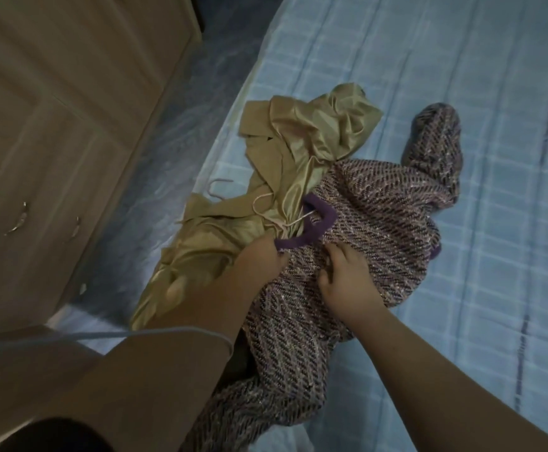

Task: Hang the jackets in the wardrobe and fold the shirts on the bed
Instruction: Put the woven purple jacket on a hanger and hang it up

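Observation:
A purple tweed jacket (380, 216) with a plain purple collar lies crumpled on the bed (494, 125). My left hand (263, 259) grips its collar edge. My right hand (344, 275) presses on the jacket's front with curled fingers that bunch the fabric. Beside it, to the left, a gold satin-lined tan jacket (302, 151) lies in a heap. A pale hanger (266, 207) rests on the tan jacket, its hook pointing left. A thin metal hook (305, 216) shows inside the purple collar.
The wooden wardrobe (54, 125) with closed doors and small metal handles stands at the left. A bluish floor strip (175, 141) separates it from the bed. The bedsheet is light blue with a check pattern.

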The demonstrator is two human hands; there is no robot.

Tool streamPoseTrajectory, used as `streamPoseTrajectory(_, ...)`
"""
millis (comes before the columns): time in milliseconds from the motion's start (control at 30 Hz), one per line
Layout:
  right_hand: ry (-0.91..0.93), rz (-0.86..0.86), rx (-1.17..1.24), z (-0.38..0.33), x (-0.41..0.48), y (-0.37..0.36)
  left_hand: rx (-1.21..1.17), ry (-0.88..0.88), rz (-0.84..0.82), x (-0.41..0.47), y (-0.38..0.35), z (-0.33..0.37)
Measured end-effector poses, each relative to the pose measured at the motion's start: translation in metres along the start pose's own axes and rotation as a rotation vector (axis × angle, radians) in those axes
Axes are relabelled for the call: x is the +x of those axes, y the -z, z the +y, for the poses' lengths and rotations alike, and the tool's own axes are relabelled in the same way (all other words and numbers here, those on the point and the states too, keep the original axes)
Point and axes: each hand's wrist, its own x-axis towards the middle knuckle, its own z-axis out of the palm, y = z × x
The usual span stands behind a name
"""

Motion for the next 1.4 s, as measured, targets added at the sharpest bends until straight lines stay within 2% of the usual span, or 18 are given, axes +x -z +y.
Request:
streamPoseTrajectory(133, -0.005, 0.099, 0.001, -0.003, -0.011, -0.014, -0.017, 0.072, 0.022, -0.006, -0.002, 0.0)
streamPoseTrajectory(200, -0.001, 0.131, -0.014, -0.005, -0.018, -0.019, 0.048, 0.127, 0.063, -0.014, -0.007, 0.001)
streamPoseTrajectory(267, 0.02, 0.079, -0.024, -0.006, -0.024, -0.024, 0.12, 0.158, 0.079, -0.024, -0.014, 0.002)
streamPoseTrajectory(400, 0.032, -0.048, -0.087, -0.005, -0.038, -0.029, 0.102, 0.157, 0.047, -0.033, -0.018, 0.004)
streamPoseTrajectory(600, 0.075, -0.185, -0.234, 0.001, -0.056, -0.033, -0.137, 0.208, -0.013, -0.038, -0.014, 0.0)
streamPoseTrajectory(767, 0.042, -0.221, -0.21, 0.009, -0.063, -0.041, -0.342, 0.235, -0.088, -0.034, -0.011, -0.008)
streamPoseTrajectory(933, -0.047, -0.251, -0.202, 0.009, -0.061, -0.047, -0.126, 0.201, 0.01, -0.033, -0.015, 0.002)
streamPoseTrajectory(1067, -0.136, -0.32, -0.195, 0.02, -0.055, -0.053, -0.252, 0.209, 0.084, -0.035, -0.019, 0.009)
streamPoseTrajectory(1267, -0.134, -0.308, -0.17, 0.033, -0.052, -0.059, -0.387, 0.19, -0.162, -0.015, -0.002, 0.006)
streamPoseTrajectory(1400, -0.105, -0.227, -0.111, 0.029, -0.06, -0.051, -0.359, 0.051, -0.169, -0.02, 0.006, 0.016)
